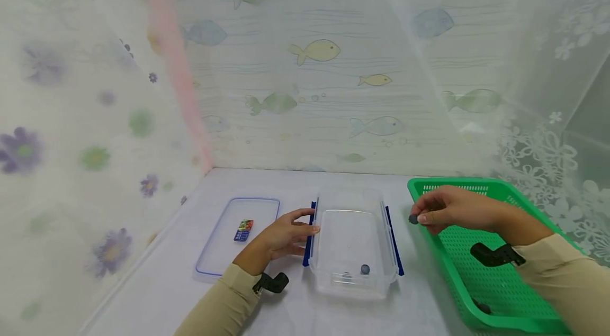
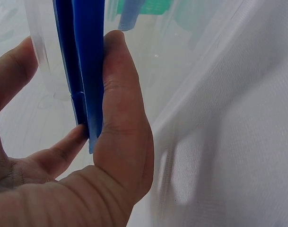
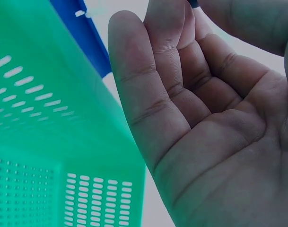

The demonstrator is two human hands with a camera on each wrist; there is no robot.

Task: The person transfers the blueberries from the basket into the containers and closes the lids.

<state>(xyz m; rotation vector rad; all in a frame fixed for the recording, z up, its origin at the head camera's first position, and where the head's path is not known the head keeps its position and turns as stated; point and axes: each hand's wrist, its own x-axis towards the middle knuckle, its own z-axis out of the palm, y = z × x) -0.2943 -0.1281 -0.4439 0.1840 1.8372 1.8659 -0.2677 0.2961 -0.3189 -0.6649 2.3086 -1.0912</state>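
Note:
A clear plastic box (image 1: pixel 350 241) with blue side latches stands on the white table, without its lid. My left hand (image 1: pixel 286 238) grips its left side; in the left wrist view the thumb and fingers are on either side of the blue latch (image 2: pixel 89 71). Inside the box, near its front, lies a small blue-grey ball (image 1: pixel 365 269). My right hand (image 1: pixel 452 209) pinches another small dark ball (image 1: pixel 413 218) between thumb and fingertips, above the left rim of the green basket (image 1: pixel 445 264). Only a sliver of that ball shows in the right wrist view.
A clear lid (image 1: pixel 216 238) with a blue edge and a colourful label lies flat left of the box. Small dark things (image 1: pixel 482 307) lie in the basket's front left corner. A patterned curtain (image 1: pixel 314 87) hangs behind and beside the table.

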